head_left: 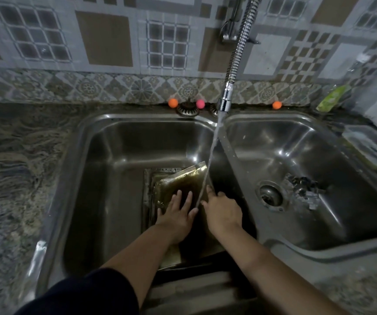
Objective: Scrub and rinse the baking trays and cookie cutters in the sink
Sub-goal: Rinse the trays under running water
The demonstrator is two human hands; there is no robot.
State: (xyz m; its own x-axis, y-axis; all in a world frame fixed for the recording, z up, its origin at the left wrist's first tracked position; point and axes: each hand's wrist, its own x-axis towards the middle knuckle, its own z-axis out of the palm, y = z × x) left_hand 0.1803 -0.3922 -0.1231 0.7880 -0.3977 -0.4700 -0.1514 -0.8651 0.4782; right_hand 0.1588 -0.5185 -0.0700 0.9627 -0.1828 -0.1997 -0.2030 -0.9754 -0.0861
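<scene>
A dark, stained baking tray (180,181) leans tilted in the left basin of the double steel sink (96,142), over another tray edge (147,189). Water from the spring faucet (225,100) streams onto the tray's right side. My left hand (177,214) lies flat on the tray with fingers spread and straight. My right hand (222,210) grips the tray's right edge, fingers bent over it, in the water stream. A pile of metal cookie cutters (304,189) lies in the right basin beside the drain (270,195).
Granite counter (12,178) surrounds the sink. Three small balls, two orange (173,103) and one pink (200,103), sit on the back ledge with a sink strainer (188,109). A clear container (369,146) and a green packet (332,97) stand at the right.
</scene>
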